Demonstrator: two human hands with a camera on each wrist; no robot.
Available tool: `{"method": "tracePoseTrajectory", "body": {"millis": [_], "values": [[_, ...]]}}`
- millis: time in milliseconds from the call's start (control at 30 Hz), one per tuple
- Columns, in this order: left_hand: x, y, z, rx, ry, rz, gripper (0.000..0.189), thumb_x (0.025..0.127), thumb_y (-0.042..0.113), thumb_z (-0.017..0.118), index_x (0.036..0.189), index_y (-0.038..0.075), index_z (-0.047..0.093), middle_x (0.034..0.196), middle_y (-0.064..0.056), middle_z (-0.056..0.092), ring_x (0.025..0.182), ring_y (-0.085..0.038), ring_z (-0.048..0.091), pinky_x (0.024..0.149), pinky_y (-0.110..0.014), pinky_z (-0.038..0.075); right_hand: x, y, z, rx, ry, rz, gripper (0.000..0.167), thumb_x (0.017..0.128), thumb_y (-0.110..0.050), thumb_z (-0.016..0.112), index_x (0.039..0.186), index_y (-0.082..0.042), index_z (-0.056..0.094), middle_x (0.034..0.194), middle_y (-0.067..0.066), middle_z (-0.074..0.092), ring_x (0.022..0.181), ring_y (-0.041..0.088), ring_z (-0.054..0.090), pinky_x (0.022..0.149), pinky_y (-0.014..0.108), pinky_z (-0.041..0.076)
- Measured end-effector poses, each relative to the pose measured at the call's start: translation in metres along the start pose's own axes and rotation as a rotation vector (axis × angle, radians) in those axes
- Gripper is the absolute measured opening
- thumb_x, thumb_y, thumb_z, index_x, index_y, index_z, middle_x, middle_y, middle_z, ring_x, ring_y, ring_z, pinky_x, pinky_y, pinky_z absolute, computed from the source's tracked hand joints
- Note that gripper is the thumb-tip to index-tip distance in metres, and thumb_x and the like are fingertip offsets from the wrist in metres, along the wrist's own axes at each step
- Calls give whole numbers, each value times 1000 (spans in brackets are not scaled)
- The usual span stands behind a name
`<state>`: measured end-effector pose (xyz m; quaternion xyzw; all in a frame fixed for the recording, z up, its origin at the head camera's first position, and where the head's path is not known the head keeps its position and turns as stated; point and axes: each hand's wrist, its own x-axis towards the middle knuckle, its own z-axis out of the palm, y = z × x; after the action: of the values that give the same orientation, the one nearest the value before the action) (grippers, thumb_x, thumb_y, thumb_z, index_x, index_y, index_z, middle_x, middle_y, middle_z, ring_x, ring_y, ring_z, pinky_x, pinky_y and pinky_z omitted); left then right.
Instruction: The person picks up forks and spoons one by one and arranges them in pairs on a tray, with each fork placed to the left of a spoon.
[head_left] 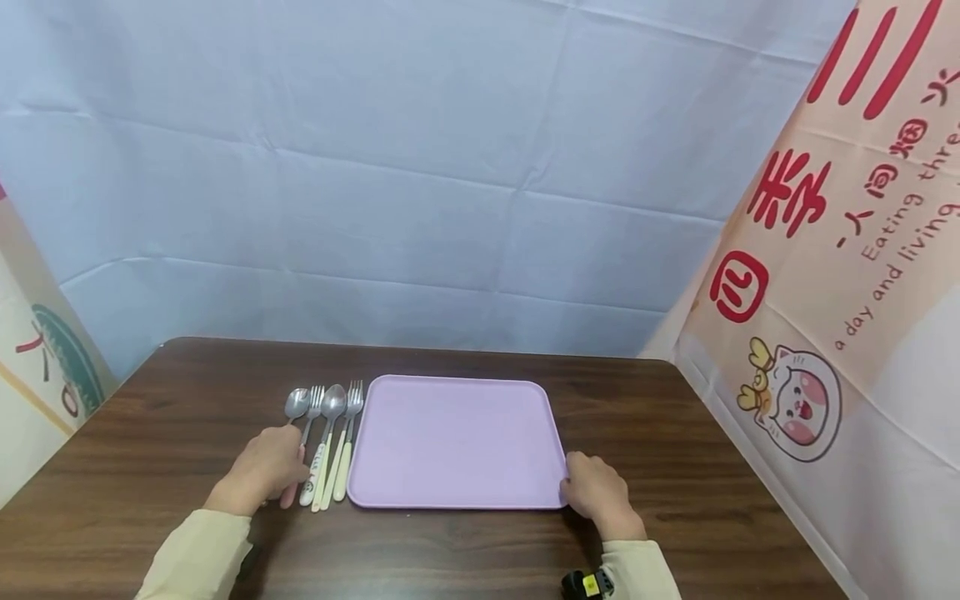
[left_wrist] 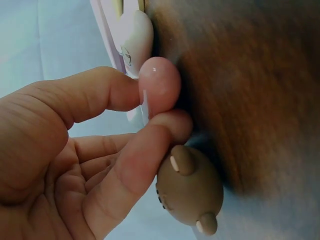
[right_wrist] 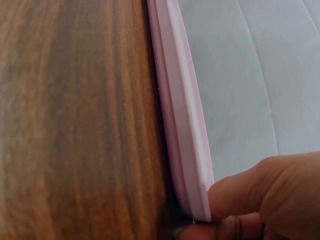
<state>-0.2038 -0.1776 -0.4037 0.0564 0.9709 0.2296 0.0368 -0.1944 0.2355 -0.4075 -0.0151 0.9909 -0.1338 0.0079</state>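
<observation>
In the head view my left hand (head_left: 270, 462) is over the left side of a row of cutlery. Its thumb and a finger pinch the rounded end of a pink fork handle (left_wrist: 160, 82). Just beside it is a brown bear-shaped handle end (left_wrist: 190, 185). The leftmost spoon (head_left: 297, 403) shows its bowl above the hand, its handle hidden. To the right lie a white printed handle (head_left: 308, 490) and several cream-handled utensils (head_left: 342, 472). My right hand (head_left: 596, 492) grips the near right corner of a lilac tray (head_left: 457, 442), thumb on the rim (right_wrist: 192, 125).
The tray and cutlery lie on a dark wood-grain table (head_left: 480, 554), the cutlery close along the tray's left edge. A pale blue cloth (head_left: 390, 167) hangs behind the table. A printed cloth (head_left: 840, 292) hangs along the right side.
</observation>
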Motion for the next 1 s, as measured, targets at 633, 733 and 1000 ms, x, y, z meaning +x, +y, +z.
{"method": "tracePoseTrajectory", "body": {"millis": [633, 733, 1000], "values": [[2, 3, -9, -5, 15, -17, 21, 73, 4, 58, 54, 8, 49, 36, 1, 47, 34, -13, 48, 43, -29, 39, 1, 0, -2, 7, 1, -1, 10, 76, -6, 62, 84, 0, 60, 75, 12, 59, 61, 23, 48, 51, 41, 42], [3, 4, -13, 1, 31, -8, 19, 72, 5, 57, 54, 9, 49, 36, 1, 47, 38, -14, 49, 47, -30, 40, 1, 0, -3, 6, 2, -2, 9, 76, -6, 62, 83, 0, 60, 75, 12, 59, 61, 24, 48, 51, 42, 42], [4, 4, -16, -28, 11, -43, 19, 72, 5, 57, 55, 8, 50, 38, 0, 48, 38, -15, 48, 44, -30, 37, 0, 0, -2, -2, -5, 4, 7, 76, -7, 61, 81, -2, 59, 76, 12, 59, 62, 25, 51, 52, 44, 43]]}}
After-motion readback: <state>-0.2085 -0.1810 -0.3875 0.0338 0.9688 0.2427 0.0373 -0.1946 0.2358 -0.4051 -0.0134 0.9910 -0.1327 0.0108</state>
